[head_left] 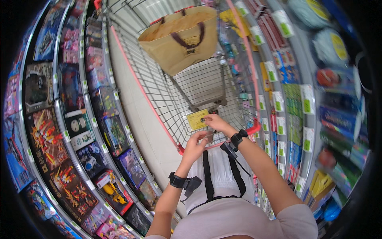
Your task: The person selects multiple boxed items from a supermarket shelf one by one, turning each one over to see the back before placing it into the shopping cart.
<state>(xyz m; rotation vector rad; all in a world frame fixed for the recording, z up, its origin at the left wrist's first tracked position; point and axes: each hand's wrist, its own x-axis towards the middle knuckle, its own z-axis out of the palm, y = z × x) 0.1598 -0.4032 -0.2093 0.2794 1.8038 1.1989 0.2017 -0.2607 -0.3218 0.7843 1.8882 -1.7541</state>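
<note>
My right hand pinches the edge of a small yellow card with dark print and a small dark round piece near its right side. Just below and to the left, my left hand is closed, fingertips together; whatever it may hold is too small to make out. Both hands are over the near end of a wire shopping cart with pinkish-red edging. A large tan bag with dark handles sits in the far part of the cart.
Shelves of boxed toys run along the left. On the right, shelves carry price tags, packaged goods and bagged pale bundles. The pale tiled floor shows between the cart and the left shelves. Black straps with small devices circle both my wrists.
</note>
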